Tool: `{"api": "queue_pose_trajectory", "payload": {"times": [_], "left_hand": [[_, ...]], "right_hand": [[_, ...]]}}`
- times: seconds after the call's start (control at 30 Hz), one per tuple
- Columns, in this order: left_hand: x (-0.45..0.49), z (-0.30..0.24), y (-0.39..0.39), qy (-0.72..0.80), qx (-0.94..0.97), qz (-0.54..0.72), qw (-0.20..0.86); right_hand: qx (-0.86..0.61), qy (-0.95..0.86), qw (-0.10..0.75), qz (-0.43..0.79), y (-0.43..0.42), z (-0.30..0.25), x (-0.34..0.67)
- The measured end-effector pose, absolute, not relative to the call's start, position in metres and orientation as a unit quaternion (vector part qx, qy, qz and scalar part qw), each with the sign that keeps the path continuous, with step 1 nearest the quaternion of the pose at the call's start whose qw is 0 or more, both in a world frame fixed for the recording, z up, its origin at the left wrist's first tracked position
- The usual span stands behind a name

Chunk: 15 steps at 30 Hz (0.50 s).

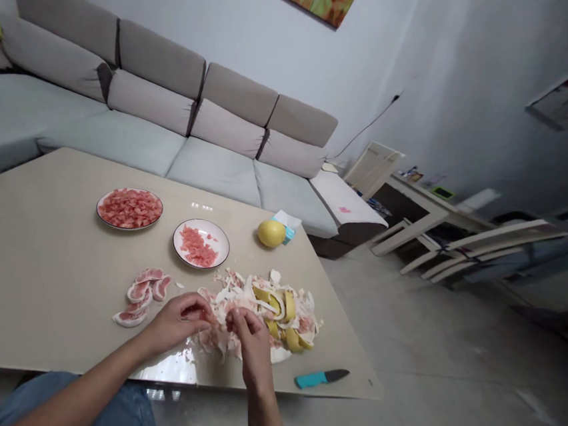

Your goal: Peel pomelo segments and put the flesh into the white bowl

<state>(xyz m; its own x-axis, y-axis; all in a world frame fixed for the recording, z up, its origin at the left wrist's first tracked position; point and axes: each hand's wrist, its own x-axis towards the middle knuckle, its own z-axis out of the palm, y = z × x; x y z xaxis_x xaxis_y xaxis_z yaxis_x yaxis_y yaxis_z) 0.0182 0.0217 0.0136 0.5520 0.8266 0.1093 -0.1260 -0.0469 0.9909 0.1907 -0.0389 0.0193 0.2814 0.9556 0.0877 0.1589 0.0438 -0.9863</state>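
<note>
A: Hand status?
B: Left hand point(180, 320): fingers loosely curled, thumb held just below them. Right hand point(254, 344): thumb and fingers drawn into a pinch. Whether a scrap is gripped by either cannot be told; fingertips too small to read.
A: Spacing?
B: Fingertips are held near each other, small gap between, above the near side of the peel pile point(236, 295). Pile is spread beyond both hands and past the right one; white pith, yellow rind mixed in.
A: Fruit segments point(139, 293)?
B: Laid on the table point(56, 285), just left of the left hand.
A: Pulp?
B: Two plates used, both beyond the left hand. Nearer plate point(221, 250): partly covered with pink pulp bits point(197, 248). Farther plate point(129, 227), more to the left: heaped with pink pulp point(131, 207).
A: Rest?
B: Whole yellow fruit point(270, 234) is seen well beyond the right hand, tissue pack point(289, 225) set behind it. Teal-handled knife point(315, 378) is laid right of the right hand, near the table edge.
</note>
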Motion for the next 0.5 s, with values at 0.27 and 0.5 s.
{"api": "queue_pose_trajectory", "payload": {"times": [0.27, 0.5], "left_hand": [[0.018, 0.008, 0.023, 0.264, 0.639, 0.388, 0.61], [0.017, 0.009, 0.024, 0.25, 0.68, 0.393, 0.566]], "right_hand": [[-0.579, -0.568, 0.5, 0.303, -0.05, 0.026, 0.192], [-0.547, -0.577, 0.528, 0.298, -0.051, 0.031, 0.18]]}}
